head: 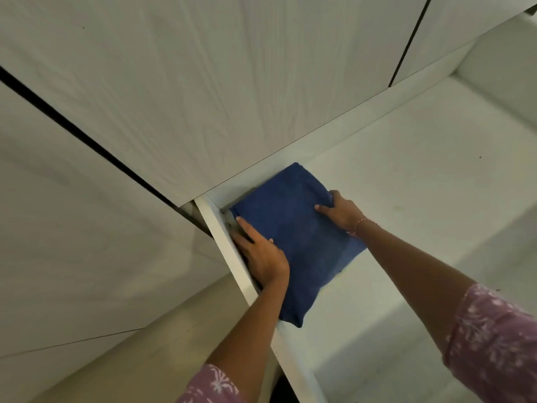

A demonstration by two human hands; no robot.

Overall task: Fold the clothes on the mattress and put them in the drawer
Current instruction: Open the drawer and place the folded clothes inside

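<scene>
1. While the drawer (406, 175) stands open, its left wall (229, 257) runs just outside the left hand; cloth caught over it could jam.
2. The blue garment (293, 237), folded, lies inside, between both hands, in the corner.
3. Left hand (261, 254) lies flat, fingers straight, pressing the edge.
4. Right hand (341, 212) pinches the far edge; a tug unfolds it.

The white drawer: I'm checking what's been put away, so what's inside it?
One folded blue cloth lies in the white drawer's left rear corner, with both hands on it. Whatever lies beneath the cloth is hidden.
</scene>
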